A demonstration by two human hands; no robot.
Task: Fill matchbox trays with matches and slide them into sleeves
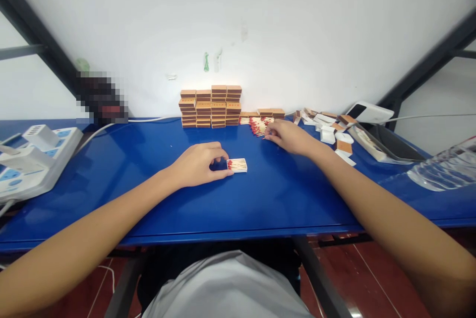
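My left hand (199, 164) grips the left end of a small white matchbox tray (240, 165) between thumb and fingers. The tray lies flat on the blue table (178, 214), with several red-tipped matches inside. My right hand (285, 136) is at the near right side of a heap of loose matches (259, 124). Its thumb and fingertips are pinched together, with what looks like a match poking out below them. The fingers partly hide the heap.
Stacked matchboxes (211, 109) stand against the wall, with a lower row (270, 112) behind the heap. Opened trays and sleeves (327, 134) lie scattered at right, near a phone-like white device (369, 112) and a clear plastic bottle (442, 169). A power strip (55, 171) sits at left.
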